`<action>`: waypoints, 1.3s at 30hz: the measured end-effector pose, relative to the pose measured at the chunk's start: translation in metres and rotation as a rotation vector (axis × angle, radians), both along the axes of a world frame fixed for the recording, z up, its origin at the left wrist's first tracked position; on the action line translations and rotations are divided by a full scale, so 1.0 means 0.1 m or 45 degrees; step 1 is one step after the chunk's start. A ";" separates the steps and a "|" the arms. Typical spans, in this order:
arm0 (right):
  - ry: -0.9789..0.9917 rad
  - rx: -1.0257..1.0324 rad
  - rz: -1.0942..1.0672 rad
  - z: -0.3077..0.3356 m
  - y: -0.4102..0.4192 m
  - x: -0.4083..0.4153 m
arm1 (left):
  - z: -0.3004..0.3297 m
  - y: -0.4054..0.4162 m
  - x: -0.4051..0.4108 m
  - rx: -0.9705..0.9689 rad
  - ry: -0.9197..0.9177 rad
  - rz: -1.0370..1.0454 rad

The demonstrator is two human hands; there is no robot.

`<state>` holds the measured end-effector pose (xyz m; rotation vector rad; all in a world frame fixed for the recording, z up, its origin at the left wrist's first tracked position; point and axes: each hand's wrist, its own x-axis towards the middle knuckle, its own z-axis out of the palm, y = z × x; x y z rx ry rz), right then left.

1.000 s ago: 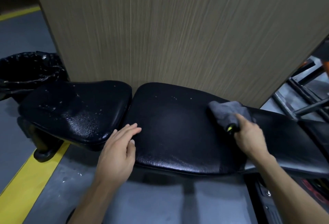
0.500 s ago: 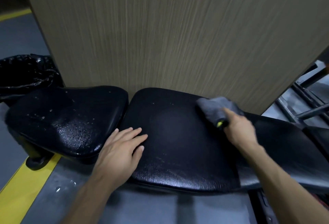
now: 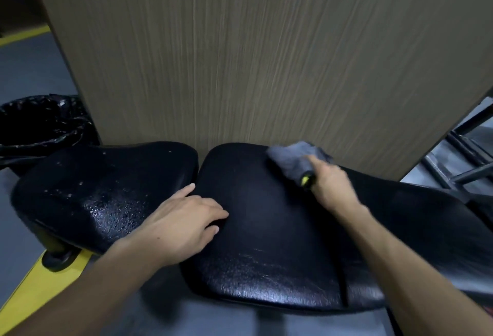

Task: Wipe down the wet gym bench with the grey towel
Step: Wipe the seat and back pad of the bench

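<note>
Right hand: grips the grey towel at the pad's far edge.
Left hand: lies flat, fingers straight, on the bench.
Risk: the seat pad with droplets may get skipped.

Black bin beside wooden panel

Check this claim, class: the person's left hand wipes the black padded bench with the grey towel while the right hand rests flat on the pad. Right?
Hands are swapped. In the head view the right hand holds the grey towel on the black padded bench, while the left hand rests on the pad.
</note>
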<state>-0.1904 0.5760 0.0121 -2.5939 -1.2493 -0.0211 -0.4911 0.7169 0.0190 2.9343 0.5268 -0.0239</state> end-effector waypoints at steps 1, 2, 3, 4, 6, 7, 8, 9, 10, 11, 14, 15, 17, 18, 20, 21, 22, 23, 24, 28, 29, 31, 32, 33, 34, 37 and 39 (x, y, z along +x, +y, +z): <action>-0.014 -0.015 -0.148 0.05 -0.14 0.21 | -0.01 0.02 -0.02 -0.003 -0.015 0.006; -0.022 -0.016 -0.275 0.07 -0.24 0.35 | 0.00 0.04 -0.05 -0.005 -0.017 0.020; -0.039 -0.018 -0.375 0.07 -0.26 0.41 | 0.03 0.08 -0.09 0.012 -0.002 0.036; -0.064 -0.014 -0.431 0.05 -0.19 0.37 | 0.05 0.14 -0.12 0.044 0.034 0.050; -0.157 0.051 -0.384 -0.07 0.14 0.08 | 0.05 0.22 -0.20 0.063 0.093 0.065; -0.194 0.108 -0.308 -0.14 0.36 -0.11 | 0.05 0.25 -0.21 0.049 0.094 0.075; -0.204 0.161 -0.210 -0.18 0.58 -0.33 | 0.05 0.27 -0.20 0.034 0.086 0.079; -0.211 0.200 -0.105 -0.20 0.79 -0.57 | 0.03 0.29 -0.18 0.024 0.081 0.073; -0.194 0.161 0.017 -0.22 0.96 -0.78 | 0.02 0.31 -0.15 0.019 0.074 0.061; -0.174 0.093 0.140 -0.22 1.06 -0.93 | 0.00 0.32 -0.11 0.012 0.064 0.049; -0.105 -0.021 0.296 -0.20 1.00 -0.75 | -0.03 0.35 0.00 -0.010 0.024 0.035; -0.069 -0.024 0.252 -0.18 0.86 -0.56 | -0.04 0.36 0.02 -0.024 0.010 0.034; -0.036 -0.035 0.037 -0.08 0.56 -0.18 | -0.06 0.38 0.00 -0.041 0.002 0.023; -0.036 -0.040 -0.094 -0.03 0.43 -0.02 | -0.07 0.38 -0.02 -0.053 0.001 0.014; -0.060 -0.018 -0.279 0.01 0.33 0.09 | -0.10 0.39 -0.09 -0.064 -0.001 -0.011; -0.091 -0.006 -0.293 0.00 0.40 0.01 | -0.10 0.40 -0.12 -0.064 -0.005 -0.023; -0.125 0.002 -0.268 -0.02 0.54 -0.12 | -0.11 0.41 -0.14 -0.066 -0.008 -0.034; -0.156 0.012 -0.214 -0.05 0.71 -0.28 | -0.12 0.43 -0.16 -0.076 -0.009 -0.035; -0.173 0.020 -0.141 -0.07 0.91 -0.49 | -0.12 0.45 -0.16 -0.089 -0.014 -0.029; -0.063 0.020 0.321 -0.10 1.47 -1.34 | -0.09 0.53 -0.19 -0.089 -0.042 0.008; -0.034 0.030 0.436 -0.12 1.47 -1.46 | -0.07 0.55 -0.20 -0.096 -0.047 0.022; 0.046 0.055 0.625 -0.17 1.30 -1.53 | -0.01 0.59 -0.24 -0.113 -0.048 0.044; 0.090 0.054 0.700 -0.19 1.16 -1.49 | 0.03 0.60 -0.26 -0.115 -0.048 0.052; 0.125 0.032 0.733 -0.18 1.04 -1.41 | 0.06 0.62 -0.27 -0.114 -0.058 0.062; 0.136 0.019 0.706 -0.16 0.99 -1.27 | 0.09 0.63 -0.27 -0.115 -0.077 0.080; 0.136 -0.007 0.325 -0.05 1.21 -0.72 | 0.13 0.64 -0.35 -0.115 -0.138 0.132; 0.142 -0.002 0.150 0.02 1.40 -0.58 | 0.16 0.62 -0.42 -0.136 -0.167 0.159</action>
